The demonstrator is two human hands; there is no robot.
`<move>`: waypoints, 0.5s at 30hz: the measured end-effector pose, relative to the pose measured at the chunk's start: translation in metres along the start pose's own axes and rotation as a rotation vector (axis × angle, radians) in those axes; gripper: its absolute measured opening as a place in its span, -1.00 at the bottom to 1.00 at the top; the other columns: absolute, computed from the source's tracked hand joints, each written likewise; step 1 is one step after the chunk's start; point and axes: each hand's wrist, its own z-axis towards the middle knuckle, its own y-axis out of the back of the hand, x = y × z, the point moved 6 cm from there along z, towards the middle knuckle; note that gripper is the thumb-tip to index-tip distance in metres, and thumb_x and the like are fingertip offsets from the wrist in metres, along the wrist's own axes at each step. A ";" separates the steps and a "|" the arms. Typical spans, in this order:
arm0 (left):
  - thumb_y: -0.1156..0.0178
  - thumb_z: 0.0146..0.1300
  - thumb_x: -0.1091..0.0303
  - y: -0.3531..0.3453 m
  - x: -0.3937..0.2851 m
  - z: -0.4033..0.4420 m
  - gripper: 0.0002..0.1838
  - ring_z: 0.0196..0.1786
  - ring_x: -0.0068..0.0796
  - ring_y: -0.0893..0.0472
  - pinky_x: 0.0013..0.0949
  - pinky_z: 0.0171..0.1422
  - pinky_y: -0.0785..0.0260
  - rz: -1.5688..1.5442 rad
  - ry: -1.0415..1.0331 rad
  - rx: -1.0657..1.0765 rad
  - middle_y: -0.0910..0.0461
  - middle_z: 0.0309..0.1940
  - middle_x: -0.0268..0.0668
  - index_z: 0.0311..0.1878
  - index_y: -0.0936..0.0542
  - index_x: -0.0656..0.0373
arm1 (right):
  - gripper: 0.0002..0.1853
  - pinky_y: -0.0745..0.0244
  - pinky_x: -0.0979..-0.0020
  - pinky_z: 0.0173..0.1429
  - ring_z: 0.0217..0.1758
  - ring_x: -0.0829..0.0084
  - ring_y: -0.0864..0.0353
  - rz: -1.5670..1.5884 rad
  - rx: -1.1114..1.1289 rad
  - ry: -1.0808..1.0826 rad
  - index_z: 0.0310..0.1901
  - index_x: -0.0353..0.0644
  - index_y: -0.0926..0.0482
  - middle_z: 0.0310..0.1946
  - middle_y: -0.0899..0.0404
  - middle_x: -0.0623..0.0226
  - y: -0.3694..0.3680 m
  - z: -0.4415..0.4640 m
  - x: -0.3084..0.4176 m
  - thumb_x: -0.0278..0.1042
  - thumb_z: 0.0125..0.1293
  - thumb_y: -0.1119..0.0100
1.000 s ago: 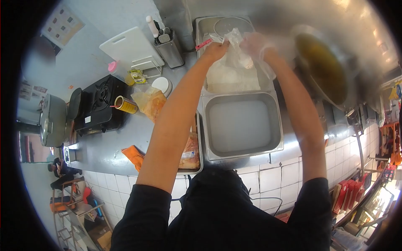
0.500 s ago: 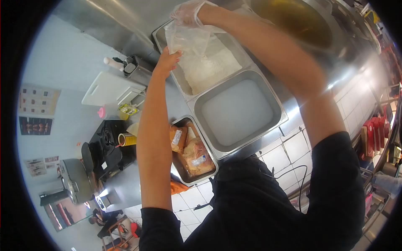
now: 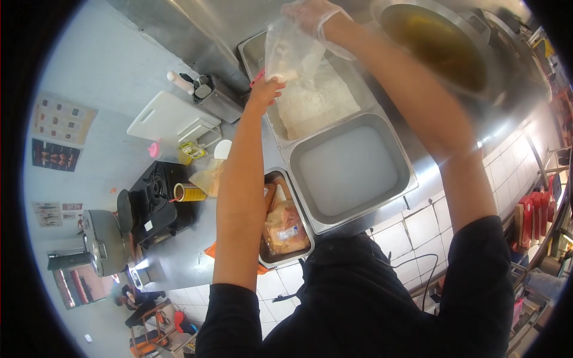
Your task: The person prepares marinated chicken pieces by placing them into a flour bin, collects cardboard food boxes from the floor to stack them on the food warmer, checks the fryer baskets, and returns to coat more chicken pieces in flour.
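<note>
My left hand (image 3: 265, 95), bare, is closed on the lower part of a clear plastic bag (image 3: 290, 51). My right hand (image 3: 309, 19) wears a clear plastic glove and grips the bag's upper part. Some pale contents show inside the bag. It hangs over a steel pan with white powder like flour (image 3: 319, 104). A small pinkish-red strip shows by my left thumb, too small to name. Nearer my body sits a second steel pan (image 3: 301, 206) of cloudy whitish liquid (image 3: 349, 167).
Packed raw meat (image 3: 285, 230) lies in a steel tray (image 3: 307, 244) at my left. A large wok with yellowish oil (image 3: 436, 45) stands right. Left are a white cutting board (image 3: 170, 116), a utensil holder (image 3: 221, 98), a can (image 3: 190, 192) and a black stove (image 3: 158, 188).
Both hands and the bag appear farther right in view, partly because the view has shifted. The bag has been raised and spread, and more of the powder shows beneath it.
</note>
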 end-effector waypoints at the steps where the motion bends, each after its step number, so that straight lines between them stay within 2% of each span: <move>1: -0.03 0.46 0.00 -0.003 -0.004 -0.002 -0.54 0.07 -0.45 -0.54 -0.22 0.16 -0.28 -0.011 -0.023 0.012 -0.64 0.11 -0.37 0.32 -0.38 -0.04 | -0.73 -0.54 0.09 0.12 -0.04 0.02 -0.69 -0.010 -0.051 0.029 -0.16 -0.19 -0.71 -0.13 -0.70 0.00 -0.016 0.008 -0.014 -0.36 0.28 0.00; 2: -0.01 0.46 -0.03 -0.004 -0.002 0.001 -0.52 0.08 -0.45 -0.53 -0.21 0.16 -0.28 0.005 -0.026 0.008 -0.64 0.11 -0.38 0.33 -0.38 -0.04 | -0.73 -0.54 0.09 0.12 -0.04 0.01 -0.69 -0.015 -0.101 0.057 -0.15 -0.19 -0.71 -0.13 -0.69 -0.01 -0.017 0.008 -0.016 -0.37 0.28 0.00; 5: 0.03 0.47 -0.13 -0.008 -0.001 0.017 -0.46 0.11 -0.43 -0.51 -0.20 0.18 -0.29 0.055 -0.054 0.004 -0.63 0.13 -0.39 0.35 -0.37 -0.03 | -0.71 -0.52 0.09 0.12 0.00 0.00 -0.67 0.198 -0.244 -0.062 -0.08 -0.22 -0.67 -0.09 -0.67 -0.04 -0.006 -0.008 -0.028 -0.39 0.28 0.01; 11: 0.05 0.45 -0.24 -0.009 -0.010 0.015 -0.37 0.20 -0.38 -0.45 -0.16 0.22 -0.29 0.010 -0.081 -0.039 -0.57 0.20 -0.35 0.38 -0.37 -0.01 | -0.70 -0.51 0.12 0.15 0.05 0.03 -0.64 -0.163 -0.400 0.322 -0.04 -0.20 -0.64 -0.07 -0.66 0.00 -0.049 0.010 -0.038 -0.44 0.25 -0.01; 13: 0.06 0.45 -0.25 -0.008 -0.010 0.015 -0.35 0.23 -0.36 -0.44 -0.14 0.23 -0.29 0.047 -0.070 -0.025 -0.54 0.24 -0.34 0.40 -0.36 -0.02 | -0.68 -0.50 0.13 0.18 0.07 0.04 -0.63 -0.074 -0.312 0.179 -0.01 -0.18 -0.64 -0.04 -0.65 0.01 -0.043 0.007 -0.042 -0.46 0.22 -0.02; 15: 0.06 0.46 -0.23 -0.010 -0.007 0.017 -0.38 0.09 -0.42 -0.48 -0.25 0.04 -0.37 0.068 -0.077 -0.066 -0.58 0.14 -0.31 0.34 -0.44 0.02 | -0.66 -0.49 0.13 0.21 0.10 0.04 -0.61 -0.050 -0.173 0.105 0.01 -0.17 -0.64 0.00 -0.64 0.02 -0.028 0.009 -0.033 -0.48 0.22 -0.02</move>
